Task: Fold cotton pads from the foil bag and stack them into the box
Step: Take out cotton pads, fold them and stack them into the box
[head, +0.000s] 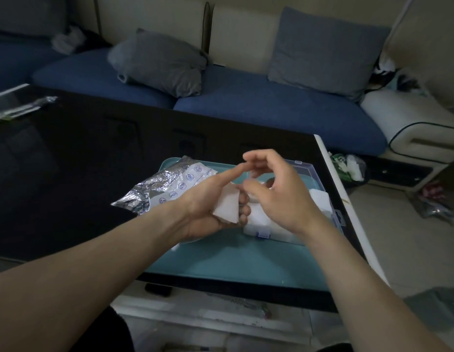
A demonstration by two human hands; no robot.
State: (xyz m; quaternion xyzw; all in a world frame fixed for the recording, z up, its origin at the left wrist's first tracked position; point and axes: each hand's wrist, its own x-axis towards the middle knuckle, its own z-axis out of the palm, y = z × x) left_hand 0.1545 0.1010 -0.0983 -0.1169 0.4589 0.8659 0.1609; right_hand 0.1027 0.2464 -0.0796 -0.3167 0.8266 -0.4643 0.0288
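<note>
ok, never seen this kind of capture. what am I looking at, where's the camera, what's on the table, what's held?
No robot: a person's two bare hands, filmed by one wide-angle camera on their head, looking forward and down. On the dark table lies a teal tray; on it, a crumpled foil bag and a clear plastic box with white pads inside. The left hand holds a white cotton pad in its fingers. The right hand hovers beside it, fingers curled; whether it pinches anything is unclear. A blue sofa sits behind.

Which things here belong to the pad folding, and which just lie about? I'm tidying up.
Job: cotton pad in the left hand, right hand, foil bag, box, teal tray.
Lying about: grey cushions, wrapper, floor litter.
</note>
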